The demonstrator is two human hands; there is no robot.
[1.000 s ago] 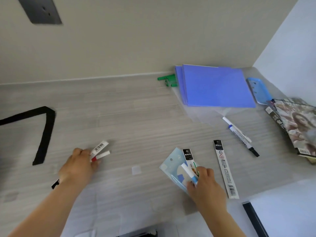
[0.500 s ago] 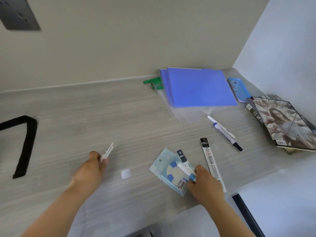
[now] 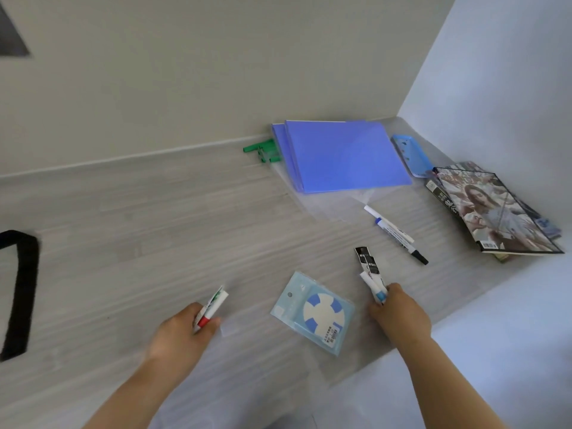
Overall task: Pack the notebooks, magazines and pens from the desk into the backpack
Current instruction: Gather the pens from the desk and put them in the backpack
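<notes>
My left hand (image 3: 182, 329) is closed on packaged pens (image 3: 213, 306) with a red end, low over the grey desk (image 3: 139, 230). My right hand (image 3: 399, 311) grips a bundle of pen packs (image 3: 371, 274) with black header cards, lifted off the desk. Two loose pens (image 3: 396, 233) lie just beyond the right hand. Blue notebooks (image 3: 340, 154) are stacked at the back by the wall. Magazines (image 3: 495, 212) lie stacked at the far right. A black strap (image 3: 24, 289), possibly the backpack's, shows at the left edge; no backpack body is visible.
A light blue packet (image 3: 314, 311) with a striped ring lies flat between my hands. A green clip (image 3: 263, 150) sits by the wall left of the notebooks. A blue case (image 3: 408, 154) lies right of them. Clear plastic sheet (image 3: 334, 202) lies under the notebooks. The desk ends in a corner on the right.
My right hand left the light blue packet, moved right and picked up the long pen pack, now holding it with the other pack. My left hand moved right with its pens.
</notes>
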